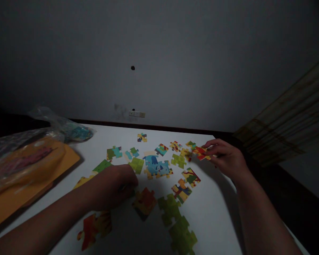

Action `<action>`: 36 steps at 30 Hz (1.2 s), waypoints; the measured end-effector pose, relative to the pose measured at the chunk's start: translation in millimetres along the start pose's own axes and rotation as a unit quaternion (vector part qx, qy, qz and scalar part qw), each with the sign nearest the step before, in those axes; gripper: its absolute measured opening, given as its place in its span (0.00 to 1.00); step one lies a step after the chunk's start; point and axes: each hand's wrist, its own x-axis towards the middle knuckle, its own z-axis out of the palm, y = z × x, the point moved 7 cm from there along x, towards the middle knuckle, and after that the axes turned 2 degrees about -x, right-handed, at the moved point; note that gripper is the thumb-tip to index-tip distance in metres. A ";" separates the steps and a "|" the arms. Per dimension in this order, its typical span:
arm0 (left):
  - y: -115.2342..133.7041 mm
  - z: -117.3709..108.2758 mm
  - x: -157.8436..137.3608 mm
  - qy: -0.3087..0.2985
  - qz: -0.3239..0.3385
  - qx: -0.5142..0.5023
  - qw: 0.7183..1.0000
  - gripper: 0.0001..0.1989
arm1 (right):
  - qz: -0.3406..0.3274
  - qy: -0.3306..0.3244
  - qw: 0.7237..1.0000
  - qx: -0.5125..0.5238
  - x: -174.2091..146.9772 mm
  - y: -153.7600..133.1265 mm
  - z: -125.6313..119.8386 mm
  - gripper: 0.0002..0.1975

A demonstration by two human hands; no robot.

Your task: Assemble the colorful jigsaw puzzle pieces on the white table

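Note:
On the white table [138, 233] lie jigsaw puzzle pieces, several of them joined. My right hand [227, 156] pinches a red and yellow puzzle piece [200, 153] between thumb and fingers at the far right. My left hand [119, 184] is curled low over the table, its fingertips turned down; whatever they hold, if anything, is hidden. Just right of it is a red and orange piece [145, 202]. Joined blue elephant pieces [156, 166] lie between my hands. Nearer me are joined green pieces [179, 226] and, below my left forearm, red and tiger-striped pieces [95, 226].
An orange board or packet [61, 168] with clear plastic lies at the table's left. A clear plastic bag [78, 131] with blue-green contents sits behind it. A grey wall [175, 71] with a socket strip [136, 114] rises beyond; a striped curtain [289, 120] hangs right.

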 end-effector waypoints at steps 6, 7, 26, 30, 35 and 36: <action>-1.1 1.2 0.5 -0.004 -0.003 -0.003 1.000 0.11 | -0.050 0.019 0.999 0.002 0.6 -12.1 5.9 0.11; -1.9 2.0 0.5 -0.006 -0.002 -0.003 1.000 0.11 | -0.048 0.013 0.999 0.000 0.5 -11.7 7.1 0.11; -13.8 7.5 0.2 -0.004 0.009 -0.002 1.000 0.12 | 0.314 -0.188 0.912 -0.183 -26.2 50.9 -3.0 0.15; -12.9 5.2 1.1 0.001 0.030 -0.004 1.000 0.11 | 0.275 0.041 0.937 -0.211 -12.2 40.5 -33.2 0.22; -14.6 5.5 -0.6 0.002 0.041 -0.017 0.999 0.12 | 0.315 0.108 0.929 -0.163 -15.8 47.6 -41.3 0.32; -15.2 5.8 -0.9 0.001 0.038 -0.017 0.999 0.12 | 0.322 0.089 0.929 -0.160 -16.2 49.5 -38.6 0.33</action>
